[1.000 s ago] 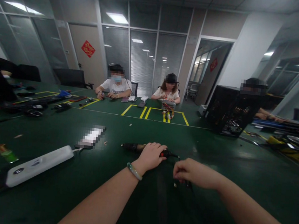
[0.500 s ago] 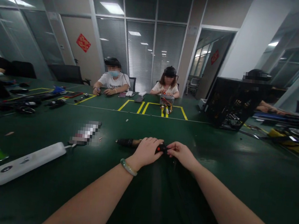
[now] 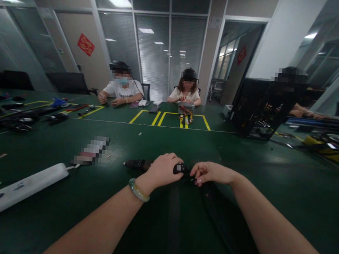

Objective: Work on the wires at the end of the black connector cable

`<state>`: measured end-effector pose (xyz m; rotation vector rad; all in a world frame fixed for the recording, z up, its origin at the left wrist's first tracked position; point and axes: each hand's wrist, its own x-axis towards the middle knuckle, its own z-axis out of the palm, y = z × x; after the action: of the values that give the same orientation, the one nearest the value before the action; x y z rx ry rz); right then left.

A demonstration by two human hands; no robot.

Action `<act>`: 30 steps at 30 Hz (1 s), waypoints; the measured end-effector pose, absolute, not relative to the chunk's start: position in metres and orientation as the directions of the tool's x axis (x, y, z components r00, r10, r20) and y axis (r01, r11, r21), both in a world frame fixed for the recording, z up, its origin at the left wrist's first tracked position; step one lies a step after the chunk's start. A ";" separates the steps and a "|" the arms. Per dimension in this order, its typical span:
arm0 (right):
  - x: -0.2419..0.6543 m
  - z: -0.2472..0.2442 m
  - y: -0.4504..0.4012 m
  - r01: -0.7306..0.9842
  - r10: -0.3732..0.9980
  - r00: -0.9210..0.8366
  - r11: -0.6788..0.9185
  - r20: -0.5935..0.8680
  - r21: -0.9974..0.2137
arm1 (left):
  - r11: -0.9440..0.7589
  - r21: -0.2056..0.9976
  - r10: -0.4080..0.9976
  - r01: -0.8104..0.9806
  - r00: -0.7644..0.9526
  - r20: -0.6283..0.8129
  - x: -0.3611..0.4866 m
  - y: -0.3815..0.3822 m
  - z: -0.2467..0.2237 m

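Black tool (image 3: 136, 164) roughly parallel to bench's (image 3: 65, 209) far edge; left hand (image 3: 163, 170) clasped over middle, tip protruding left. Right hand (image 3: 208, 172) curled near right end, hold unclear.

My right hand (image 3: 209, 174) reached the black tool (image 3: 137, 164), then eased off.
From well below the tool's rear end, its fingers rose to touch there, then drew just beside it; under my left hand (image 3: 164, 168), a pale patch replaced the visible red spot.
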<state>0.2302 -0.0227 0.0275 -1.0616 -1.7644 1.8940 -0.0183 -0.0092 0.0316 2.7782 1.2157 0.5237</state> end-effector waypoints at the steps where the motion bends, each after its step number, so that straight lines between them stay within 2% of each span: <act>1: 0.230 0.027 -0.022 0.203 0.723 -0.641 -0.165 -0.259 -0.965 | -0.680 0.188 0.731 0.709 0.633 0.255 -0.016 -0.010 0.031; 4: 0.228 0.023 -0.020 0.099 0.835 -0.523 -0.139 -0.171 -0.985 | -0.679 0.170 0.732 0.715 0.641 0.228 -0.010 -0.014 0.029; 9: 0.214 0.013 -0.015 0.016 0.981 -0.170 -0.091 -0.093 -0.996 | -0.690 0.078 0.698 0.720 0.633 0.335 -0.004 -0.017 0.026; 11: 0.207 0.010 -0.016 0.091 0.993 -0.106 -0.036 -0.046 -0.995 | -0.682 0.052 0.697 0.730 0.626 0.349 -0.004 -0.013 0.025; 15: 0.200 0.004 -0.027 0.382 0.990 -0.139 0.072 0.019 -0.921 | -0.662 0.028 0.704 0.749 0.608 0.368 -0.007 -0.005 0.024; 17: 0.201 0.001 -0.033 0.471 0.989 -0.144 0.084 0.018 -0.878 | -0.675 0.039 0.695 0.737 0.617 0.370 -0.009 -0.003 0.025; 21: 0.204 -0.001 -0.041 0.560 0.995 -0.102 0.066 0.010 -0.826 | -0.720 0.077 0.664 0.690 0.652 0.366 -0.009 -0.005 0.026; 25: 0.202 0.007 -0.048 0.674 0.996 -0.058 0.091 0.070 -0.733 | -0.713 0.112 0.666 0.692 0.619 0.415 -0.004 -0.012 0.024; 28: 0.198 0.015 -0.046 0.699 0.987 -0.046 0.144 0.156 -0.701 | -0.700 0.116 0.675 0.704 0.600 0.431 -0.001 -0.015 0.023; 30: 0.194 0.020 -0.040 0.652 0.962 0.006 0.203 0.272 -0.731 | -0.682 0.114 0.689 0.722 0.582 0.432 0.001 -0.015 0.023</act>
<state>0.1944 -0.0401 0.0200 -1.5253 -1.7223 0.5189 0.0008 -0.0152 0.0227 2.8595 1.2772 0.7294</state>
